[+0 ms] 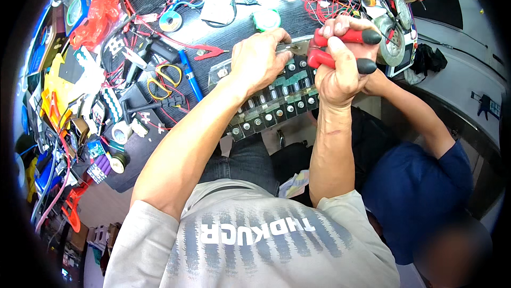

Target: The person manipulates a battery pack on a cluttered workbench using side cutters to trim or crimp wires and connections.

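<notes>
A black battery pack [290, 108] with rows of round metal terminals and clear strips lies at the table's near edge, partly covered by my arms. My left hand [256, 63] grips the pack's far side, thumb and fingers bent around its edge. In my right hand [338, 78] are red-handled pliers [347, 37] with black grip ends, held over the pack's right end. Their jaws point down to the left, toward the pack's far edge. Another person's hand [367, 48] is also at the plier handles, close behind mine.
A co-worker in a navy shirt [415, 197] sits close on my right. Yellow scissors [164, 81], a blue pen-like tool [190, 75] and red tweezers-like pincers [210, 52] lie left of the pack. Cluttered tools and wires fill the left side; red cables [324, 6] lie beyond.
</notes>
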`<state>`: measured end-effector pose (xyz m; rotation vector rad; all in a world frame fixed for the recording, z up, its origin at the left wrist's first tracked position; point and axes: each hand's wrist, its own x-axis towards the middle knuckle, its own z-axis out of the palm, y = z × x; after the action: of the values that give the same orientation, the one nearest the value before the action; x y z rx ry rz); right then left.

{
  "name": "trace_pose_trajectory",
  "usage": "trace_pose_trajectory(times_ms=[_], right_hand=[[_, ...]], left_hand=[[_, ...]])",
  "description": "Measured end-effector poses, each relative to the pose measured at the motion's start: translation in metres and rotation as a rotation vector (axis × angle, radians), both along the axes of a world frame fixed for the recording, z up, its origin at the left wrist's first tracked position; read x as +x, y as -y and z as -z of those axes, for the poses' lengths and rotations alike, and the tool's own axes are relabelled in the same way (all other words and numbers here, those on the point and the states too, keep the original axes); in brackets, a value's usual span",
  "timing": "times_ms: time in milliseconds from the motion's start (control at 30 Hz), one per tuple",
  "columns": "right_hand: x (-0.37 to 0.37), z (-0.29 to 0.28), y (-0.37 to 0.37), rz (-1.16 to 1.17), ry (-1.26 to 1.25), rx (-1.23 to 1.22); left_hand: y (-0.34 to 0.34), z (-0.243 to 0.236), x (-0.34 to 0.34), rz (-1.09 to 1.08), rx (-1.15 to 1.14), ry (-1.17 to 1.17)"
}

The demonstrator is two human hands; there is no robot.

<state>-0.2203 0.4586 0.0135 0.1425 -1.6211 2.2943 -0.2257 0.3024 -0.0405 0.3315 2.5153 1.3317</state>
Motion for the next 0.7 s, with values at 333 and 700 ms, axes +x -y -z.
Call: trace_pose_trajectory(times_ms=[333,700], right_hand=[[-0.019,-0.01,-0.006,0.003,0.194,0.064],[0.0,0.0,0.017,0.179,-0.008,0.048]], left_hand=[[0.001,0.0,0.001,0.031,-0.025,0.012],[0.0,-0.001,0.0,0.022,-0.054,0.021]])
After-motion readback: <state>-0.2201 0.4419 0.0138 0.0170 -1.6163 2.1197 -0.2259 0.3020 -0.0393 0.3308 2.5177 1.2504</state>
